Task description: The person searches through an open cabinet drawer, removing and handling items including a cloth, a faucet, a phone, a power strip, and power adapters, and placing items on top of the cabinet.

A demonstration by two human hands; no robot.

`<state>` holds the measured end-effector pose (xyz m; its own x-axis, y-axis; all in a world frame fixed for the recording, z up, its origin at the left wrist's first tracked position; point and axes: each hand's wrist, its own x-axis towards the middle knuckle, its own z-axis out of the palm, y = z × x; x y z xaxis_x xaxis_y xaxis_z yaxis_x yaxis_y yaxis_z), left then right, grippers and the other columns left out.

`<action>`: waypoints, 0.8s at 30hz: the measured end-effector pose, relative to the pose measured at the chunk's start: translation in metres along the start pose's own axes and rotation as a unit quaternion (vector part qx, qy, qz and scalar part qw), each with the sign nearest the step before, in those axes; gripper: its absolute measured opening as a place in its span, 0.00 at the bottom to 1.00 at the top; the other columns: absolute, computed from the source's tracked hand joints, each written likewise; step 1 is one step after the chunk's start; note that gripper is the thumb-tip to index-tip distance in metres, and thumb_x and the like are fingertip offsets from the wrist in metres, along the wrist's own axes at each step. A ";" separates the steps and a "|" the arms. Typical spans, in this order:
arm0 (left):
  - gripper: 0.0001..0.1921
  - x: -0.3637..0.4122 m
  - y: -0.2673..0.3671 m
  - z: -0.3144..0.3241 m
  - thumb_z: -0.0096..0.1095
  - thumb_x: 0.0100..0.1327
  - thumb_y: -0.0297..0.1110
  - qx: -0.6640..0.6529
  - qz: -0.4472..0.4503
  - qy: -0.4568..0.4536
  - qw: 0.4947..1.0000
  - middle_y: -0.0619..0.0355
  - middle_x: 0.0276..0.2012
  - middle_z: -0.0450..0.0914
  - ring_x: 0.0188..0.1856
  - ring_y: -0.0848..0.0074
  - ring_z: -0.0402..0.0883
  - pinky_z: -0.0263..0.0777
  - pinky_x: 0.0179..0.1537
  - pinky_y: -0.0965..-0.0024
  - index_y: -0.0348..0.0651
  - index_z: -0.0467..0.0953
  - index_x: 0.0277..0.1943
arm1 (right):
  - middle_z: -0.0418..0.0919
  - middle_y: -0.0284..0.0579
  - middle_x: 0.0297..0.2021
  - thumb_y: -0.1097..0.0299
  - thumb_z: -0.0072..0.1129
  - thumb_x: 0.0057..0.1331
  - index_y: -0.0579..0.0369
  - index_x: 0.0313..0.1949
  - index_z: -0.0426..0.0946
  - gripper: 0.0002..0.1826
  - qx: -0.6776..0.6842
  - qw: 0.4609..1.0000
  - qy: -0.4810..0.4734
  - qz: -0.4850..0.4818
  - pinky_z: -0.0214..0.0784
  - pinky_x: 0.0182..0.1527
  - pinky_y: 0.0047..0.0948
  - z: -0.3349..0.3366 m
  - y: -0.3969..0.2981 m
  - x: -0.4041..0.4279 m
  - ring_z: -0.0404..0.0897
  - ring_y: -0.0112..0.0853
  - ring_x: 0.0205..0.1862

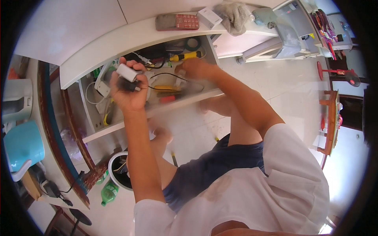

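An open white drawer [97, 135] full of small tools and cables lies before me. Above its left half, my left hand [133, 100] is turned palm up, with its fingers curled around a white power adapter [127, 73] and a black adapter [126, 84]. My right hand [196, 68] reaches into the right side of the drawer, just below a yellow-and-black screwdriver [186, 56]. Its fingertips are blurred and partly hidden, so whether they grip anything is unclear. Between the hands run a thin black cable [165, 73] and a yellow-handled tool [166, 88]. A white plug [144, 60] rests farther back.
On the ledge above the drawer lie a red keypad phone [187, 21], a white box [209, 17] and a grey cloth [233, 19]. Below left stand a waste bin [111, 165] and a green bottle [109, 193]. A turquoise pitcher [25, 144] occupies the left surface.
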<state>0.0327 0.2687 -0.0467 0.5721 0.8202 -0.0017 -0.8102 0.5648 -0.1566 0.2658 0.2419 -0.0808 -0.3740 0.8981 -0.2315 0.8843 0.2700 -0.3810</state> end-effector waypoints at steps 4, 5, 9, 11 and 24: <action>0.21 0.000 0.000 0.006 0.53 0.53 0.39 -0.008 0.015 -0.029 0.999 0.53 0.43 0.66 0.46 0.64 0.65 0.70 0.38 0.62 0.42 0.66 0.51 | 0.76 0.47 0.31 0.73 0.54 0.48 0.50 0.38 0.74 0.14 -0.029 0.995 -0.100 -0.002 0.68 0.36 0.36 0.008 -0.014 -0.001 0.75 0.42 0.36; 0.22 0.000 -0.001 0.009 0.53 0.54 0.40 0.003 0.023 -0.034 0.999 0.53 0.44 0.66 0.48 0.64 0.65 0.70 0.39 0.61 0.42 0.66 0.51 | 0.76 0.47 0.30 0.72 0.54 0.47 0.50 0.37 0.73 0.14 -0.022 0.996 -0.090 -0.015 0.68 0.36 0.36 0.008 -0.013 -0.001 0.75 0.42 0.36; 0.22 0.000 -0.002 0.008 0.52 0.56 0.42 -0.001 0.020 -0.022 1.000 0.52 0.48 0.67 0.50 0.62 0.65 0.70 0.42 0.58 0.43 0.66 0.52 | 0.75 0.47 0.29 0.70 0.54 0.47 0.52 0.37 0.71 0.14 -0.085 0.990 -0.110 0.019 0.68 0.35 0.37 -0.006 -0.012 0.001 0.75 0.42 0.36; 0.22 0.002 -0.003 0.005 0.52 0.55 0.39 -0.014 0.015 -0.026 0.999 0.51 0.48 0.68 0.50 0.61 0.66 0.70 0.43 0.58 0.42 0.66 0.52 | 0.75 0.47 0.28 0.68 0.55 0.46 0.53 0.36 0.71 0.15 -0.048 0.997 -0.037 0.051 0.67 0.35 0.37 -0.016 -0.013 -0.003 0.75 0.42 0.34; 0.16 0.009 -0.011 -0.003 0.51 0.55 0.31 -0.003 0.048 0.037 0.998 0.49 0.42 0.70 0.44 0.62 0.69 0.71 0.42 0.62 0.39 0.68 0.48 | 0.68 0.41 0.27 0.77 0.54 0.47 0.52 0.35 0.70 0.14 0.058 0.911 0.407 0.028 0.64 0.28 0.28 -0.090 -0.018 -0.022 0.70 0.32 0.25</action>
<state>0.0471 0.2695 -0.0479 0.4990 0.8620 -0.0893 -0.8617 0.4825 -0.1573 0.2834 0.2482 0.0116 0.0432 0.8818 0.4697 0.8426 0.2204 -0.4914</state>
